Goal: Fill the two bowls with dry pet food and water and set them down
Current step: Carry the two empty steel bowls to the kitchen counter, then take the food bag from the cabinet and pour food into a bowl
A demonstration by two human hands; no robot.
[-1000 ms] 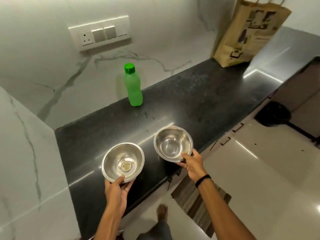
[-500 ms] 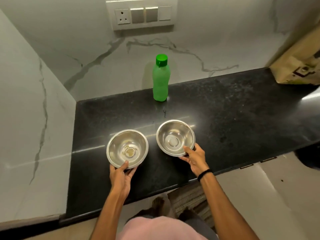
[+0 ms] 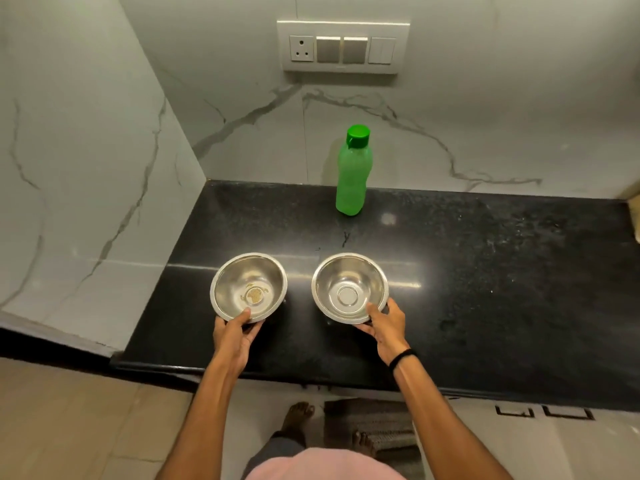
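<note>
Since the earlier frames the view has swung square to the wall, and the two bowls have come further in over the table — the paper bag that stood at the right is now only a sliver at the frame edge. The left bowl (image 3: pixel 248 287) and the right bowl (image 3: pixel 349 287) sit side by side, apart from each other, near the front half of the black table (image 3: pixel 502 289). Whether they rest on the stone or hover just above it cannot be told. The left bowl has a small yellowish residue in its base; the right bowl looks clean.

The table ends at the marble side wall (image 3: pixel 86 168) on the left, close to the left bowl, and its front edge runs just behind the wrists. To the right lies a broad bare stretch of stone. The green bottle (image 3: pixel 352 174) stands upright, capped, at the back against the rear wall, well apart from the bowls, under the switch panel (image 3: pixel 343 47).

The left hand (image 3: pixel 233 336) pinches the near rim of the left bowl, thumb inside. The right hand (image 3: pixel 384 327) does the same on the right bowl, a black band (image 3: pixel 401 358) at the wrist. Both forearms reach forward, nearly straight.
</note>
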